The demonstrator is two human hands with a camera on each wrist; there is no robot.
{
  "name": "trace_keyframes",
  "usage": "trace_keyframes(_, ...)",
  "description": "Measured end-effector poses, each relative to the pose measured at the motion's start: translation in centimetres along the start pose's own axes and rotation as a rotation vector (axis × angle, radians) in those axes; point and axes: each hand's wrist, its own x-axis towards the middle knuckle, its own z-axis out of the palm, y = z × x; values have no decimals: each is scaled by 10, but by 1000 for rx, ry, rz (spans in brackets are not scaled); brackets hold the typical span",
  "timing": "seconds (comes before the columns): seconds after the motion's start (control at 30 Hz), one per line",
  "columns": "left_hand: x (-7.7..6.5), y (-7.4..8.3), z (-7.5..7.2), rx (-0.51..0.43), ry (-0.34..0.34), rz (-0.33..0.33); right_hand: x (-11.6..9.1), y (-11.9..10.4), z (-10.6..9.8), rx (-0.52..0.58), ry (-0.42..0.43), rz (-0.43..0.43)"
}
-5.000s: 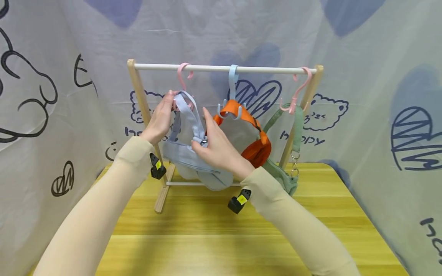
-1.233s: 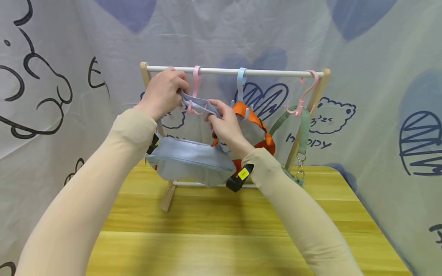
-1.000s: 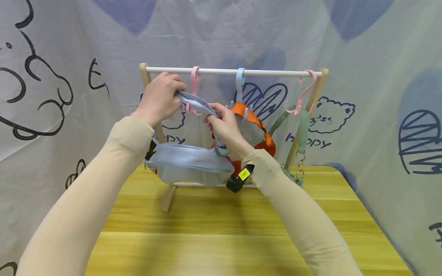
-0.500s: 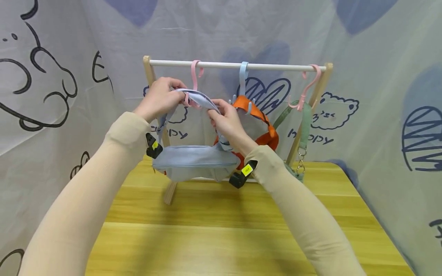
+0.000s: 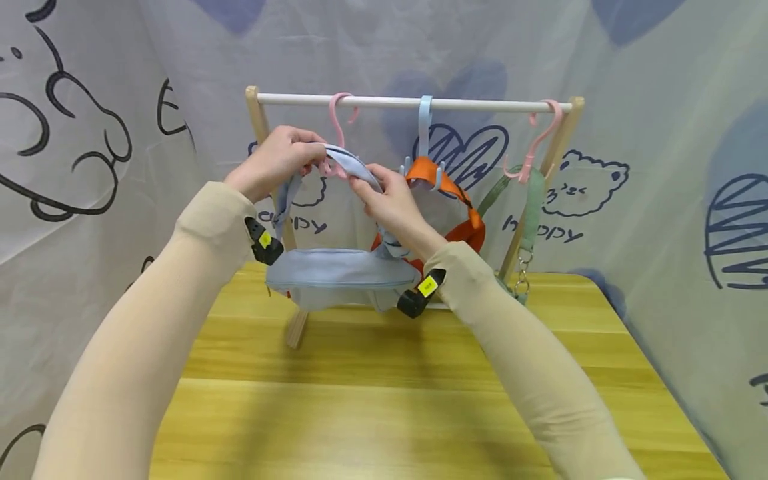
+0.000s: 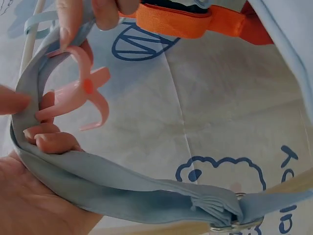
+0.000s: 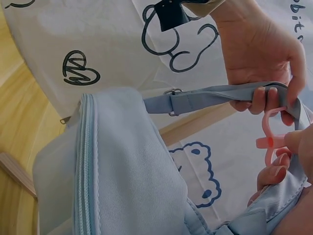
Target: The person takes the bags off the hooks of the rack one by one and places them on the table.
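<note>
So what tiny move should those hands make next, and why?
Probably ease the light blue strap down onto the nearby pink hook. The left hand and right hand both grip the strap, the hook sits inside its curve, and the orange strap and green strap hang from hooks alongside.

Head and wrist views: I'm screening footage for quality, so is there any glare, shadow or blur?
Head view: soft shadows and pale glare on the table; left wrist view: duller light, the strap shaded along its fold, the pink hook clear-edged; right wrist view: the zip on the bag easy to make out, no obvious blur.
</note>
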Motion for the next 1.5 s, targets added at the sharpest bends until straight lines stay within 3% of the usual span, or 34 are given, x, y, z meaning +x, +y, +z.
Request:
trace_keyframes(0.2,2,-1,5,97,61,33,-1,-2,-2,31,31,-27)
trace_keyframes(0.33,1,-2,12,129,100,92,-4,1,-4,26,55,-69)
trace_keyframes(0.67,-8,-9,18,-65,183,202,-8,5,-3,93,58,-152)
trace_keyframes(0.83,-6,-7,21,-68,215,191,-8,1,0,118,47,-168)
trace_keyframes(1.23,-8,-5,27,27,207,102,-3,-3,8,95,151,-174)
trace_keyframes(1.5,-9,-7,31,42,232,132,-2,-6,9,51,194,-195)
